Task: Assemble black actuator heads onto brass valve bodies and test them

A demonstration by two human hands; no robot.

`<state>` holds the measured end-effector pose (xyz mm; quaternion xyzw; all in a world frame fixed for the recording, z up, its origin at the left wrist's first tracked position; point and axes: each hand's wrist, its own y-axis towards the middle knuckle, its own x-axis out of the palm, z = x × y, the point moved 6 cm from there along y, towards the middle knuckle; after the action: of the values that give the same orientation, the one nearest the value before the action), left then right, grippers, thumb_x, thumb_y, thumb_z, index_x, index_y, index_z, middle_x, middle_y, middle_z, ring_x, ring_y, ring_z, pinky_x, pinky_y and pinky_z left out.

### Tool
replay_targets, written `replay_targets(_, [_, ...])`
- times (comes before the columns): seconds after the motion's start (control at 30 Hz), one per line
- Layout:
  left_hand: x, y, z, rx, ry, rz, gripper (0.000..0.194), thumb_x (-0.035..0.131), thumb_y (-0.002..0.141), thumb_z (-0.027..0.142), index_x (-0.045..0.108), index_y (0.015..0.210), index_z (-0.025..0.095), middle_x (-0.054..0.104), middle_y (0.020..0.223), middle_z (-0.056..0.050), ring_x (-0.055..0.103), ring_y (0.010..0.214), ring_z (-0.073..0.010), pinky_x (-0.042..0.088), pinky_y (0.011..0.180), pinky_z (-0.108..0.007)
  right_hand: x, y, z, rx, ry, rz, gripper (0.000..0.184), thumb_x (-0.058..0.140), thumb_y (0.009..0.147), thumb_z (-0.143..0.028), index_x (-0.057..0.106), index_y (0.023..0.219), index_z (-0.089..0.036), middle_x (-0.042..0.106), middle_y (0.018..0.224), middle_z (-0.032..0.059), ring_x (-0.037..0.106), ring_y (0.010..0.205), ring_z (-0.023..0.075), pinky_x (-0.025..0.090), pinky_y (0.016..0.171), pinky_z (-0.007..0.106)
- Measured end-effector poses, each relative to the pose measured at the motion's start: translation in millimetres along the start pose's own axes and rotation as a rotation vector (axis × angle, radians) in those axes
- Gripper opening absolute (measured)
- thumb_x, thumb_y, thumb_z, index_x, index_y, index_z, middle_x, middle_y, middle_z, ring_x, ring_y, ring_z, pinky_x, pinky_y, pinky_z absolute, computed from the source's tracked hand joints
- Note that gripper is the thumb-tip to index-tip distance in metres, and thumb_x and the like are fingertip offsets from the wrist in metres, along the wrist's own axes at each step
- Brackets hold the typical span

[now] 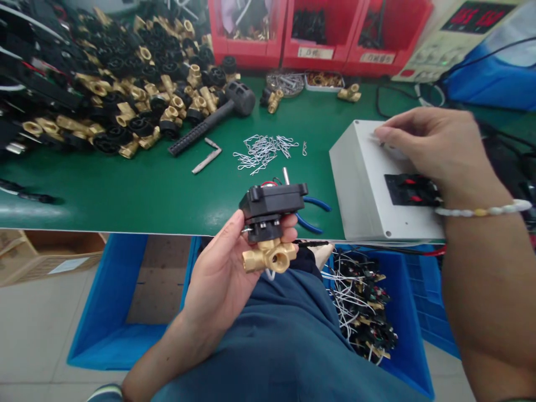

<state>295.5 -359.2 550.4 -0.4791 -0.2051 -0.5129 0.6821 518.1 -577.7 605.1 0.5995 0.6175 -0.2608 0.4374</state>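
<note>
My left hand [226, 268] is wrapped round a motorized valve, above my lap at the table's front edge. The valve has a black actuator housing [274, 201] on top and a brass three-way body [270, 257] below. At the right, my right hand [422, 145] is over a light grey control box [360, 178]. Its thumb and fingers pinch together at a small metal switch [382, 144] on the box top, mostly hidden by the fingers. Near the wrist, a black wire terminal [410, 190] with red tabs sits on the same box. Blue-handled pliers [312, 226] lie behind the valve.
Metal cotter pins [263, 151] lie on the green table [167, 195] near a black mallet [218, 114]. Many brass valves [138, 95] are heaped at back left. Red bins [318, 56] and a power supply [456, 33] stand behind. Blue crates [412, 324] are below.
</note>
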Motion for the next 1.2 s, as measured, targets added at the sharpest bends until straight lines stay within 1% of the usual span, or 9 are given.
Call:
replay_targets(0.3, [5.0, -2.3, -0.1, 0.002, -0.011, -0.054, 0.04, 0.047, 0.104, 0.037, 0.08, 0.094, 0.017, 0.08, 0.093, -0.008, 0.076, 0.078, -0.0169, 0.066, 0.077, -0.03, -0.4, 2.4, 4.1, 0.073, -0.041, 0.001, 0.024, 0.078, 0.087, -0.031, 0.082, 0.101, -0.012, 0.077, 0.09, 0.0091, 0.053, 0.065, 0.0069, 0.041, 0.065, 0.03])
replay_targets(0.43, [8.1, -0.3, -2.6, -0.047, -0.222, -0.107, 0.028, 0.052, 0.098, 0.02, 0.074, 0.083, 0.013, 0.072, 0.073, -0.004, 0.068, 0.061, -0.0085, 0.062, 0.065, -0.02, -1.7, -1.6, -3.1, 0.066, -0.064, -0.022, 0.027, 0.076, 0.088, -0.033, 0.081, 0.104, -0.012, 0.077, 0.092, 0.0074, 0.054, 0.068, 0.0061, 0.041, 0.065, 0.029])
replay_targets(0.53, [12.2, -0.5, -2.5, -0.076, -0.406, -0.197, 0.027, 0.048, 0.097, 0.011, 0.071, 0.083, 0.014, 0.061, 0.061, 0.001, 0.06, 0.051, -0.0047, 0.057, 0.059, -0.017, -3.1, -6.2, -7.9, 0.064, -0.096, -0.045, 0.029, 0.073, 0.09, -0.035, 0.08, 0.107, -0.012, 0.076, 0.09, 0.005, 0.056, 0.07, 0.0062, 0.042, 0.065, 0.027])
replay_targets(0.63, [12.6, -1.1, -0.8, -0.069, -0.428, -0.22, 0.038, 0.037, 0.103, 0.016, 0.072, 0.089, 0.015, 0.06, 0.06, 0.0, 0.059, 0.052, -0.0067, 0.058, 0.06, -0.02, -2.7, -6.8, -4.3, 0.06, -0.148, -0.052, 0.03, 0.072, 0.091, -0.039, 0.08, 0.109, -0.016, 0.075, 0.09, 0.0028, 0.057, 0.071, 0.0068, 0.042, 0.065, 0.026])
replay_targets(0.73, [11.5, -1.0, -2.4, -0.093, -0.36, -0.191, 0.045, 0.034, 0.105, 0.023, 0.075, 0.089, 0.013, 0.054, 0.056, 0.001, 0.052, 0.046, -0.0066, 0.056, 0.058, -0.021, 0.9, 0.7, 9.0, 0.015, -0.156, -0.027, 0.04, 0.071, 0.09, -0.052, 0.079, 0.111, -0.018, 0.074, 0.087, 0.0024, 0.058, 0.069, 0.0076, 0.041, 0.062, 0.026])
replay_targets(0.87, [12.6, -0.9, -6.0, -0.125, -0.307, -0.196, 0.048, 0.037, 0.105, 0.031, 0.077, 0.085, 0.015, 0.045, 0.05, 0.003, 0.043, 0.041, -0.0062, 0.053, 0.055, -0.021, 6.8, 13.6, 27.1, -0.075, -0.108, -0.002, 0.058, 0.065, 0.088, -0.066, 0.078, 0.116, -0.017, 0.074, 0.087, 0.0042, 0.056, 0.066, 0.0069, 0.039, 0.058, 0.025])
replay_targets(0.97, [12.0, -1.4, -8.7, -0.142, -0.274, -0.186, 0.037, 0.048, 0.102, 0.041, 0.076, 0.094, 0.019, 0.042, 0.047, 0.005, 0.041, 0.04, -0.0071, 0.051, 0.054, -0.022, 7.5, 16.4, 32.3, -0.06, -0.13, 0.0, 0.069, 0.057, 0.085, -0.074, 0.077, 0.118, -0.017, 0.074, 0.09, 0.0053, 0.057, 0.068, 0.0072, 0.04, 0.06, 0.026])
replay_targets(1.07, [12.2, -1.9, -9.6, -0.149, -0.248, -0.197, 0.031, 0.055, 0.098, 0.044, 0.073, 0.111, 0.021, 0.042, 0.046, 0.007, 0.039, 0.039, -0.0075, 0.049, 0.053, -0.021, 6.7, 14.2, 30.1, -0.024, -0.124, -0.013, 0.071, 0.054, 0.086, -0.076, 0.077, 0.119, -0.017, 0.074, 0.091, 0.0079, 0.054, 0.067, 0.0075, 0.04, 0.061, 0.027])
replay_targets(1.2, [13.3, -1.5, -8.7, -0.15, -0.245, -0.228, 0.034, 0.056, 0.098, 0.044, 0.071, 0.119, 0.021, 0.043, 0.044, 0.007, 0.04, 0.039, -0.0077, 0.049, 0.053, -0.021, 5.2, 12.3, 29.7, 0.006, -0.125, -0.004, 0.071, 0.054, 0.086, -0.076, 0.076, 0.12, -0.019, 0.072, 0.089, 0.0079, 0.053, 0.066, 0.009, 0.039, 0.06, 0.029])
